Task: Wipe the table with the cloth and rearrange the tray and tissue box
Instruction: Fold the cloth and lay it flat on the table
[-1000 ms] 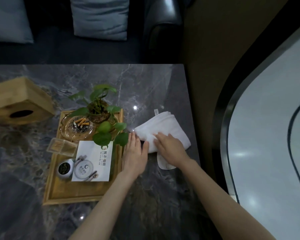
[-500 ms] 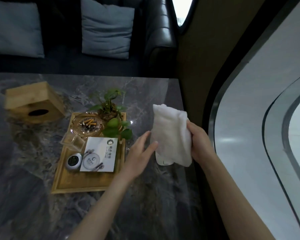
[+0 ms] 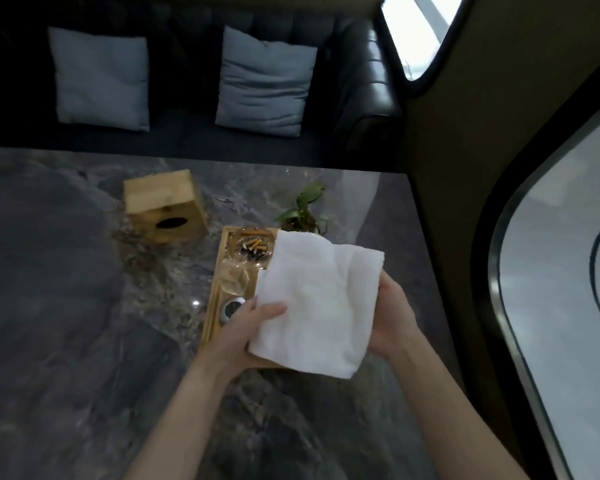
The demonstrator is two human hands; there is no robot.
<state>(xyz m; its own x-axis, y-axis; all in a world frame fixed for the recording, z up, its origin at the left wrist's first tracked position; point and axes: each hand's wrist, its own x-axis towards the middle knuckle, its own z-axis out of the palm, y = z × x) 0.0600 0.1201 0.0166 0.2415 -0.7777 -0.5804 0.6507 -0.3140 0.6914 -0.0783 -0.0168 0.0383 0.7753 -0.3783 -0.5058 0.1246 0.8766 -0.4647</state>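
Note:
A white folded cloth (image 3: 321, 303) is held up above the table, flat towards me. My left hand (image 3: 248, 332) grips its lower left edge with the thumb on top. My right hand (image 3: 394, 311) holds its right side from behind. The cloth hides most of the wooden tray (image 3: 212, 306), which lies on the dark marble table (image 3: 66, 323). On the tray's visible left strip are a glass ashtray with cigarette butts (image 3: 252, 247) and a small round tin (image 3: 232, 308). The wooden tissue box (image 3: 165, 206) stands on the table, left of and beyond the tray.
A small green plant (image 3: 302, 211) shows above the cloth at the tray's far end. Behind the table is a dark sofa (image 3: 187, 81) with two grey cushions (image 3: 265, 81). The table's right edge (image 3: 426, 258) runs beside a dark wall and curved window.
The cloth was lifted off the table by my right hand, and my left hand came over and took hold of its left edge. It now hangs in front of the tray.

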